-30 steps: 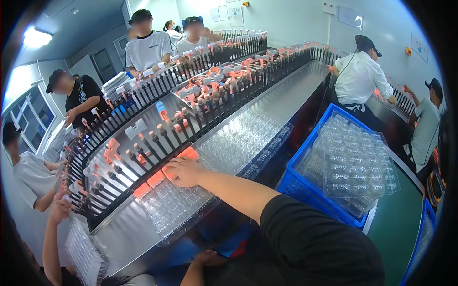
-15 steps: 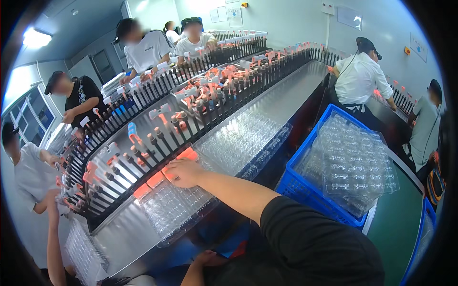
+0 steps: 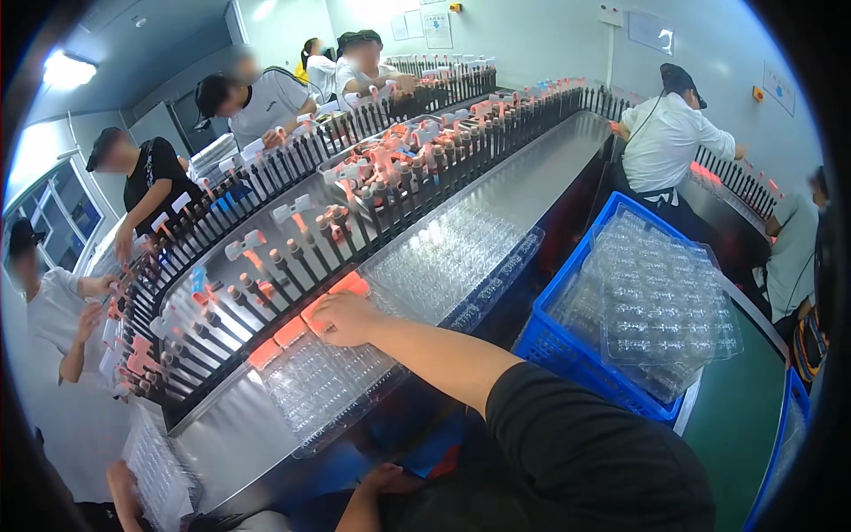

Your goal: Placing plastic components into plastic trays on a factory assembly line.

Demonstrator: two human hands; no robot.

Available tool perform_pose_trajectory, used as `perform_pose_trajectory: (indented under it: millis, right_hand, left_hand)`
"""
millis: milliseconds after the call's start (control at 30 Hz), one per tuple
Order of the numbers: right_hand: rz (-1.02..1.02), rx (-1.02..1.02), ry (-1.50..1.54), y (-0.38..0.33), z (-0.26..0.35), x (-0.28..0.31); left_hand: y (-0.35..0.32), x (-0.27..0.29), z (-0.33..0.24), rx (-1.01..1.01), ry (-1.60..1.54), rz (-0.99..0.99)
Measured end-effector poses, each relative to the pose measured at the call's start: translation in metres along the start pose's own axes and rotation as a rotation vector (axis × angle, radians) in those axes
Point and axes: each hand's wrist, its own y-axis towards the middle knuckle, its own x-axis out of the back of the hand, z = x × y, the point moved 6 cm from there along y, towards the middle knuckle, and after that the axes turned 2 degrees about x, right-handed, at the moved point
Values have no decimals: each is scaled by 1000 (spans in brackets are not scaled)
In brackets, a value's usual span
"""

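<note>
Steel counters (image 3: pixel 532 191) fill a bright workroom, and a long belt of black pegs (image 3: pixel 292 257) loaded with small pink and white pieces runs past several workers. One hand (image 3: pixel 347 317), reaching in from the lower right on a black-sleeved arm, is laid flat over a pink piece (image 3: pixel 312 312) at the far edge of a clear plastic tray (image 3: pixel 324 386); the fingers are held together and curled down onto the piece, though whether it is actually gripped cannot be told. Which of the person's arms this is cannot be told either. More pink pieces (image 3: pixel 264 353) are lined up just beside the fingertips along the same tray edge, right below the pegs. A second hand (image 3: pixel 383 481) is seen low down under the counter's edge, its fingers too hidden to judge. Beyond the knuckles, another clear tray (image 3: pixel 456 257) rests on the counter. Well apart, off past the elbow, a blue crate (image 3: pixel 567 341) is stacked with clear trays.
</note>
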Motion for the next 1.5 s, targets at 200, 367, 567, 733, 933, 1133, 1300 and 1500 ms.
perform_pose_trajectory:
  millis: [200, 367, 567, 733, 933, 1133, 1300, 1500]
  right_hand:
    - [-12, -16, -13, -2, -2, 1]
    - [-70, 8, 15, 2, 1, 1]
    - [-23, 49, -37, -6, -10, -4]
    - [51, 113, -171, -3, 6, -9]
    - [80, 89, -105, -1, 13, -10]
    - [-8, 88, -144, -11, 11, -6]
    - [-4, 87, -137, -9, 11, -2]
    - [-47, 126, -136, -8, 12, -2]
  left_hand:
    - [4, -1, -7, 7, 57, 33]
    - [10, 2, 4, 9, 82, 20]
    - [5, -4, -26, -21, 118, -35]
    - [-2, -2, -31, -39, 76, -62]
    - [2, -1, -20, -18, 132, -21]
    - [-3, -5, -27, 17, 174, -26]
    - [-3, -3, -21, -22, 110, -38]
    - [2, -2, -22, -76, 132, -52]
